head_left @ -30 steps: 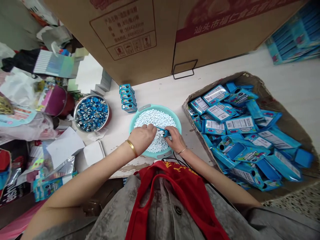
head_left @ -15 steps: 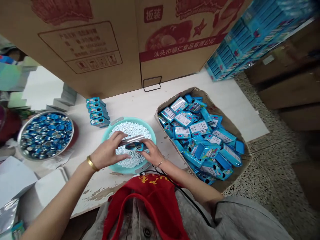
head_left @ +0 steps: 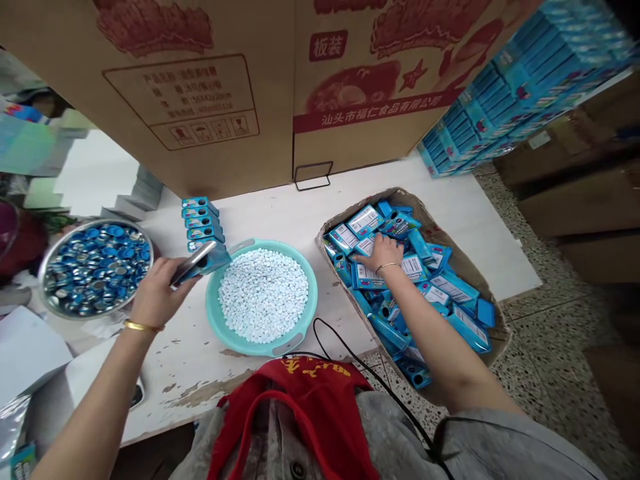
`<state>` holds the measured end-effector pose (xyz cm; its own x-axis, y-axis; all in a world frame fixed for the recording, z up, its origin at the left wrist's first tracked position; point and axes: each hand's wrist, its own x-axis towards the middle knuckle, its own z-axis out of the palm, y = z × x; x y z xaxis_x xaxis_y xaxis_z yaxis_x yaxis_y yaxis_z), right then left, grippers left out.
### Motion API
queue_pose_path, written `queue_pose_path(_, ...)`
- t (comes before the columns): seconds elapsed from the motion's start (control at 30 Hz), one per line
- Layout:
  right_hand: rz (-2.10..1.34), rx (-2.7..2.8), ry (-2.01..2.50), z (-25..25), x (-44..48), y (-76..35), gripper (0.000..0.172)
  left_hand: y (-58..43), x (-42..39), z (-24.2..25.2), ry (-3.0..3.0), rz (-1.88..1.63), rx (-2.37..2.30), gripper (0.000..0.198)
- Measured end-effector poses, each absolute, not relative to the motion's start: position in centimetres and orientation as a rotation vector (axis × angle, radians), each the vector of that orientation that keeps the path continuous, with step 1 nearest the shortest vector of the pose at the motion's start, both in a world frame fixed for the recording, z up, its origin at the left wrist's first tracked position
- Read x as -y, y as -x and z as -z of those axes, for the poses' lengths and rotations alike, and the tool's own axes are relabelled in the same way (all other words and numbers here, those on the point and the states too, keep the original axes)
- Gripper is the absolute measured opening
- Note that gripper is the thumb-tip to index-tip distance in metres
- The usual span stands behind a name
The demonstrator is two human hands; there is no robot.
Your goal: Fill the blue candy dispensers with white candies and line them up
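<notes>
My left hand (head_left: 163, 290) is closed around a shiny metal scoop (head_left: 193, 261). A small blue candy box (head_left: 216, 259) shows beside the scoop, at the near end of a row of blue boxes (head_left: 203, 223) standing with their round holes showing. My right hand (head_left: 383, 255) lies on loose blue boxes (head_left: 460, 293) in a cut-down carton (head_left: 503, 327), thumb and fingers apart. Its fingertips rest around a box with a white label. Between my hands stands a turquoise basin (head_left: 214, 313) of small pale candies (head_left: 265, 293).
A metal bowl (head_left: 45, 287) of blue and silver caps stands at the left. A big cardboard box (head_left: 225, 160) closes off the back. Blue cartons (head_left: 480, 113) are stacked at the back right. White card stacks (head_left: 95, 177) stand at the back left, and a black cable (head_left: 360, 353) hangs in front.
My right hand has left the box over the basin and reached right into the carton. My left hand has moved left with the scoop and box, towards the row.
</notes>
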<state>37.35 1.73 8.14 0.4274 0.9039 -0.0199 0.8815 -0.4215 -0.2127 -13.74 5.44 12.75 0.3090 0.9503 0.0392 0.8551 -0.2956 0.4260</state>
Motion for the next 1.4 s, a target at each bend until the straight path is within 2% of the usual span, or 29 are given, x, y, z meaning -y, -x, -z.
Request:
queue_pose_path(0.07, -0.299, 1.642, 2.532, -7.7, -1.6, -38.2, 0.086, 15.9, -6.2, -11.1, -2.258, -0.36, -1.726, 0.03)
queue_pose_path(0.17, -0.399, 1.756, 2.306, -8.6, -0.4, -38.1, 0.091, 18.3, -6.9, -7.9, -2.233, -0.272, -1.742, 0.031)
queue_pose_path(0.37, -0.552, 1.604, 1.853, -12.9, 3.0, -33.5, 0.084, 18.6, -8.3, -1.7, -2.155, -0.189, -1.634, 0.035)
queue_pose_path(0.5, -1.0, 1.059, 1.665, -13.5, 5.1, -28.8, 0.066, 16.7, -8.3, -0.2, -2.056, -0.216, -1.689, 0.039)
queue_pose_path(0.6, -1.275, 0.671, 1.511, -12.4, 6.4, -25.8, 0.05, 16.0, -7.2, -0.6, -1.909, -0.363, -1.802, 0.058)
queue_pose_path(0.7, -1.401, 0.41, 1.496, -11.0, 7.2, -23.6, 0.037, 16.1, -5.0, -2.3, -1.871, -0.46, -1.815, 0.042)
queue_pose_path(0.77, -1.437, 0.3, 1.53, -10.3, 7.3, -22.5, 0.03, 16.2, -3.0, -4.0, -1.91, -0.403, -1.672, 0.027)
queue_pose_path(0.93, -1.555, 0.243, 1.552, -10.0, 7.1, -20.7, 0.031, 14.7, 2.2, -6.6, -1.941, -0.025, -1.217, 0.021)
queue_pose_path(1.1, -1.562, 0.344, 1.511, -10.1, 7.3, -20.5, 0.037, 9.9, 4.6, -4.2, -1.962, 0.24, -1.328, 0.018)
queue_pose_path(1.4, -1.339, 0.657, 1.593, -9.8, 7.8, -21.7, 0.043, 1.3, 4.7, 1.0, -1.882, 0.066, -1.348, 0.025)
